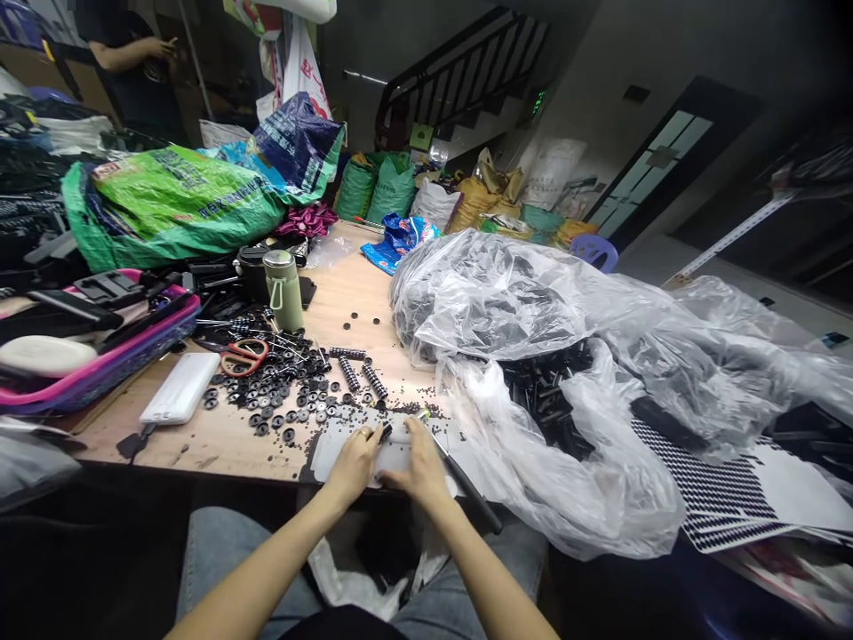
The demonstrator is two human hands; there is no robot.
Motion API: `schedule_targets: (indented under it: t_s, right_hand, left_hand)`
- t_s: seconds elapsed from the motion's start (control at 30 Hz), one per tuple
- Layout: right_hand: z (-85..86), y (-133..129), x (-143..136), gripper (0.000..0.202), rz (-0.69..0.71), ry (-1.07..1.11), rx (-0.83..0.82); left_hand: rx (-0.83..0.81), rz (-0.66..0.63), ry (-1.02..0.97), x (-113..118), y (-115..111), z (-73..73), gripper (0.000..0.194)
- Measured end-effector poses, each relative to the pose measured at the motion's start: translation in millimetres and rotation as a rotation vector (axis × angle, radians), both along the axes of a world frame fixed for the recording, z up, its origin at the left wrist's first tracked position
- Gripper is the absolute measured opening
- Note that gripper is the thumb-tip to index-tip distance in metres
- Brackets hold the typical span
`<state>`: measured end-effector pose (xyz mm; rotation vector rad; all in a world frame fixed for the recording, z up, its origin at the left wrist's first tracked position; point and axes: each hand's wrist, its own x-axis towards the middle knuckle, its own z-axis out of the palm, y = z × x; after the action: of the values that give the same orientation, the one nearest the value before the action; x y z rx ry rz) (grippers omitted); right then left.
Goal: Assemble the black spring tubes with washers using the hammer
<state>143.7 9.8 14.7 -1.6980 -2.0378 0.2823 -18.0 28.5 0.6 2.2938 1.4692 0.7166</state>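
My left hand (358, 460), with a ring on one finger, is closed on a small black part (386, 431) at its fingertips. My right hand (425, 464) is beside it, thumb and fingers apart over a pale grey board (326, 453) at the table's front edge. A long thin tool with a dark handle (476, 498) lies slantwise just right of that hand. Tiny dark pieces (379, 411) are scattered behind the hands. Several black ribbed rollers (374, 380) and many small black discs (267, 412) lie farther back and left.
Red-handled scissors (244, 357), a white power bank (179, 388), a green flask (283, 291) and a pink-rimmed basket (190, 307) stand left. A large clear plastic bag (493, 298) of black parts covers the right side, beside patterned sheets (706, 489). A person (137, 67) stands back left.
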Motion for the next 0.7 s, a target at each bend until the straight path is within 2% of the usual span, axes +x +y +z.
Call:
schedule_targets:
  t_s: [0.1,0.17,0.23,0.3,0.4,0.57,0.63,0.7]
  right_hand:
    - [1.7,-11,43,0.026,-0.328,-0.254,-0.015]
    - [9.9,-16,59,0.018,-0.38,-0.342,-0.075]
    - [22.6,-19,59,0.024,-0.341,-0.282,-0.153]
    - [35.6,-21,45,0.028,-0.288,-0.112,-0.207]
    - [44.4,-27,20,0.033,-0.223,0.11,-0.195]
    - [43.4,-34,3,0.036,-0.164,-0.008,-0.292]
    - [53.3,-34,-3,0.036,-0.14,0.043,-0.248]
    - [65.5,-35,-14,0.037,-0.101,0.142,-0.148]
  left_hand:
    - [0.156,-0.089,0.212,-11,3,-2.7,0.043]
    - [0.232,-0.107,0.296,-17,5,1.0,0.041]
    - [0.276,-0.102,0.335,-19,6,5.2,0.039]
    - [0.293,-0.1,0.349,-19,6,8.2,0.039]
    - [0.289,-0.097,0.363,-18,5,9.9,0.042]
    - [0.258,-0.044,0.412,-9,-1,7.2,0.039]
    - [0.266,-0.025,0.404,-1,-6,3.6,0.038]
    - [0.281,-0.029,0.385,8,-11,-2.4,0.046]
